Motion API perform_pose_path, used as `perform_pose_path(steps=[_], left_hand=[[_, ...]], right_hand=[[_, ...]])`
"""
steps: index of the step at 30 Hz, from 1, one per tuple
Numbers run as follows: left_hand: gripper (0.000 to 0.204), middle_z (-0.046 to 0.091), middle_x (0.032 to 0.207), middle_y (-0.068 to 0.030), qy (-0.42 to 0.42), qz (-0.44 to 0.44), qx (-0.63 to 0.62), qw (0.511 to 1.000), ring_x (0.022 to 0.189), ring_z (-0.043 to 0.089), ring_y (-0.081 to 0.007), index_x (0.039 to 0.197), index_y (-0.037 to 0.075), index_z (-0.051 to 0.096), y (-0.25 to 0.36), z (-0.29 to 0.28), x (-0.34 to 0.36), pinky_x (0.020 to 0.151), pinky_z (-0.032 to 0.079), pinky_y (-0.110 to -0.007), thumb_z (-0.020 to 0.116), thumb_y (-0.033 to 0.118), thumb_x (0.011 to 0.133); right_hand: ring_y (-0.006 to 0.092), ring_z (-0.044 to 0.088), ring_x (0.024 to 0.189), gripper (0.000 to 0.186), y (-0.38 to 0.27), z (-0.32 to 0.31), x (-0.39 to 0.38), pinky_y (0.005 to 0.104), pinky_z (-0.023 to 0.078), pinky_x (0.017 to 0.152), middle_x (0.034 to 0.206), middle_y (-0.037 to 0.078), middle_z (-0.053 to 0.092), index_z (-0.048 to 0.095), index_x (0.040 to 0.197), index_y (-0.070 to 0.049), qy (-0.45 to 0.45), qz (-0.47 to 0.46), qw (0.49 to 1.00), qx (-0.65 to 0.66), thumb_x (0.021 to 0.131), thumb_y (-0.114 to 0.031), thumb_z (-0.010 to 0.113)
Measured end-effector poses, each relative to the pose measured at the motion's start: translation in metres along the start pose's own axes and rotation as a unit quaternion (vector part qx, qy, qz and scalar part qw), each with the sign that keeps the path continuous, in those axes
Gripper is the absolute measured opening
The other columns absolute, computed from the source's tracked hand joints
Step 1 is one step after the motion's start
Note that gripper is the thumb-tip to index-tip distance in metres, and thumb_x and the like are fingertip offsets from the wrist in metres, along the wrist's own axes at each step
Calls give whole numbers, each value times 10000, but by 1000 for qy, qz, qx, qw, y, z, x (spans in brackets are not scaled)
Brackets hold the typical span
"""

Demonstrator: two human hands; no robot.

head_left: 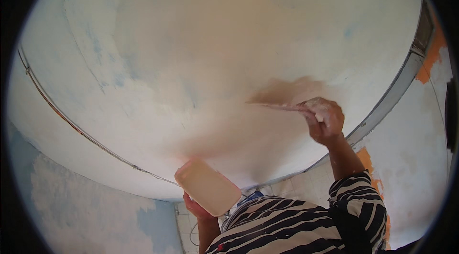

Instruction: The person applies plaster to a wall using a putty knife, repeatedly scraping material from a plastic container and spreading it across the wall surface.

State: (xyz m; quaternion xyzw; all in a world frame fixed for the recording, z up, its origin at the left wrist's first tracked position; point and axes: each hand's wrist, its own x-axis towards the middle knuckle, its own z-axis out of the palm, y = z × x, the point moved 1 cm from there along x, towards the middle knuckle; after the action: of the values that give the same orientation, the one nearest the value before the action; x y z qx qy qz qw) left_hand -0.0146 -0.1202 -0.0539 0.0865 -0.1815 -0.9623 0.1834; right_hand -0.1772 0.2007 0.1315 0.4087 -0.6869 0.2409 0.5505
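My right hand (pixel 324 119) is closed on a thin, flat spreader blade (pixel 276 106), seen nearly edge-on and held against the pale, patchy wall (pixel 205 53). Whitish residue coats its fingers. Just above the blade lies a brownish shadow on the wall. Lower and to the left, my left hand (pixel 196 207) grips a cream rectangular tub (pixel 209 188) with rounded corners and a pinkish edge. The tub is tilted and close to the wall; most of the left fingers are behind it, and its contents cannot be made out.
A thin cable (pixel 79 130) runs along the wall on the left. At the right stands a grey frame strip (pixel 382 103), with orange paint patches (pixel 432 65) beyond it. Below are a tiled floor (pixel 313 177) and a blue object (pixel 251 196) near my striped shirt.
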Motion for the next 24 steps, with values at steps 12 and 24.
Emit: perform_pose_path(steps=[12, 24], left_hand=[[555, 532, 1307, -100, -15, -16, 8, 1000, 1186, 529, -292, 1342, 74, 456, 0, -24, 0, 980, 443, -433, 295, 455, 972], [534, 550, 1272, -104, -30, 38, 94, 994, 1155, 551, -281, 1306, 66, 480, 0, -27, -4, 952, 461, -425, 290, 439, 975]], right_hand=[[130, 582, 682, 135, 0, -2, 9, 252, 477, 593, 901, 120, 651, 574, 999, 10, -47, 43, 998, 28, 869, 32, 598], [193, 617, 692, 209, -2, 1, -2, 280, 498, 655, 841, 141, 651, 587, 1022, 4, -15, 93, 995, -20, 824, 43, 639]])
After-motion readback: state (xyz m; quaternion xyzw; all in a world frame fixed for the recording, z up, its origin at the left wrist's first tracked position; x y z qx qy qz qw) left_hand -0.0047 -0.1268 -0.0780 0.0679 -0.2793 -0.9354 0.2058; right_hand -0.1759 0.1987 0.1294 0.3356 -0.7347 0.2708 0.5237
